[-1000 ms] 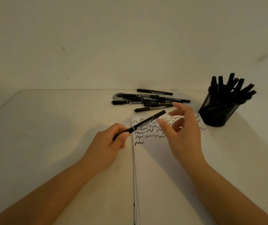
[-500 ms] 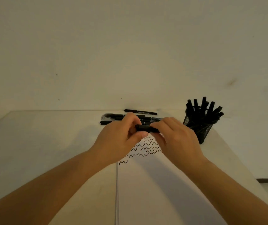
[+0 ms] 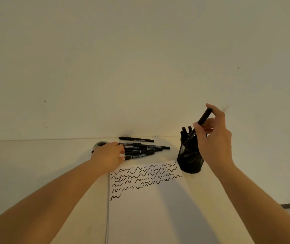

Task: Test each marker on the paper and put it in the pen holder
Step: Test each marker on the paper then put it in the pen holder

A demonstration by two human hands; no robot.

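— Black mesh pen holder [image 3: 190,160] at the far right of the desk [image 3: 35,164], just beside the top right corner of the paper [image 3: 149,208]. Several capped markers already upright inside, tops visible behind the right hand [image 3: 214,138].

— And the right hand?

— Raised over the holder, thumb and fingers pinching 1 black marker [image 3: 199,125] around its middle. Tilted, upper end toward the right, lower end down among the markers at the holder's mouth. Cannot tell whether touching them.

— Left hand [image 3: 109,156]?

— Palm down on the desk at the left end of the loose markers [image 3: 140,149]. Fingers curled over the ends of the nearest ones; cannot tell from this angle whether actually gripping any, since knuckles hide the fingertips.

— How many loose markers?

— About 6, black with pale printed labels, mostly side by side and roughly parallel to the desk's far edge. 1 of them [image 3: 136,139] apart, farther back, near the wall [image 3: 140,59].

— Anything else back there?

— Small grey round thing [image 3: 99,144] just behind the left hand, partly hidden; too unclear to name.

— Paper?

— White sheet, or a stack, at the middle of the desk between both forearms, left edge showing thin layers. Rows of short black wavy strokes [image 3: 144,176] across its top part, lowest stroke alone at the left. Bare white below.
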